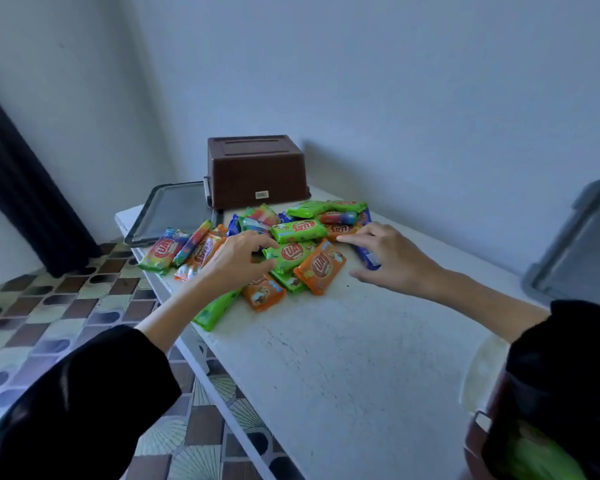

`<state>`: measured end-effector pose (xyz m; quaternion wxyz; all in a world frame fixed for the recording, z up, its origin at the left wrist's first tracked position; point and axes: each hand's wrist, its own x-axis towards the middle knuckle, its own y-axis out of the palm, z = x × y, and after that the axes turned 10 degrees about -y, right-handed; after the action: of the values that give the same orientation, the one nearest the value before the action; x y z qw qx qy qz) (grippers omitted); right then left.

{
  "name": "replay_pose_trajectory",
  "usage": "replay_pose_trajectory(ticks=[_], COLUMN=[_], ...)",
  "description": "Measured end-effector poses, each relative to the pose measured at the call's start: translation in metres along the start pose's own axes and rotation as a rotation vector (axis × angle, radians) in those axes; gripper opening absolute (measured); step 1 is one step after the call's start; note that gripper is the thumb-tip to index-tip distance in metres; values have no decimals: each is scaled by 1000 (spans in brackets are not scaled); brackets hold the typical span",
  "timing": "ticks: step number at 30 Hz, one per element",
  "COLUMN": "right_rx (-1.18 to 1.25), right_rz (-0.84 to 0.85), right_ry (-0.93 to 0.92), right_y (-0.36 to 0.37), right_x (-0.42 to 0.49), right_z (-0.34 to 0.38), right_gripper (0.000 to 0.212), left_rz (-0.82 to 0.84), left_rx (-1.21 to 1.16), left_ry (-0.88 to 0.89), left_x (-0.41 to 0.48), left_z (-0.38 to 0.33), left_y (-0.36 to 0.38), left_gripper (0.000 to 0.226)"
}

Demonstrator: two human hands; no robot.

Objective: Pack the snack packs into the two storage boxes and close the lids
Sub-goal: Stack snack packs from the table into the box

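On the far left part of the white table [343,341]: a loose heap of snack packs [298,232], green, orange, blue and rainbow-striped, overlapping one another, with one green one jutting past the table's left edge. Behind the heap, against the wall, a brown storage box [257,171] standing upside down; just left of it, flat on the table, a dark-framed lid [172,211]. At the right edge of the view, a grey lid [582,247], tilted. In the lower right corner, partly hidden by a black sleeve, the rim of a second brown box [471,445] with something blurred and green inside.

Left hand [238,261] over the middle of the heap, fingers bent, forefinger and thumb on either side of the near end of a green pack [291,252]; cannot tell whether gripped or only touched. Right hand [395,261] spread wide and holding nothing, palm above a blue pack [368,258], forefinger stretched toward the heap, thumb down near the table. Between the two hands, an orange pack [321,266] lying face up.
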<state>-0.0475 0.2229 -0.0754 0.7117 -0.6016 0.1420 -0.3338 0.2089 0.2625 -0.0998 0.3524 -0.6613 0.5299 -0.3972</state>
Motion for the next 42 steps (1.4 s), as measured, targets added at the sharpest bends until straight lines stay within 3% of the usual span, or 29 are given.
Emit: replay_pose_trajectory(ticks=[6,10,15,18,21,23,26,31,37,42], right_rx=[-22,-10,133,122,139,110,107,108,142,206], right_rz=[232,293,191,250,135,56,163,254,323,240], right_ry=[21,27,18,30,123,235,413,451,459,412], right_y=[58,85,94,93,95,100,110,109,85,36], right_x=[60,67,60,59,57,56,56,62,65,53], right_z=[-17,-31,-38,-38,-37,-34,-28,-37,-40,-39], right_gripper=[75,68,39,39,34,50,83,80,97,89], left_rz=[132,282,208,168,154,188,207,166,110,99], left_rx=[69,173,132,92,88,135,147,114,67,106], left_ry=[-315,-446,-445,-488,-508,-502,-506,-514,-471,-304], left_x=[3,-8,-17,-15,-17,-18,-18,-18,-16,-11], left_z=[42,58,71,69,66,66,67,71,65,35], left_y=[21,30,41,42,41,40,40,41,38,23], left_gripper=[60,91,80,80,83,87,86,83,80,77])
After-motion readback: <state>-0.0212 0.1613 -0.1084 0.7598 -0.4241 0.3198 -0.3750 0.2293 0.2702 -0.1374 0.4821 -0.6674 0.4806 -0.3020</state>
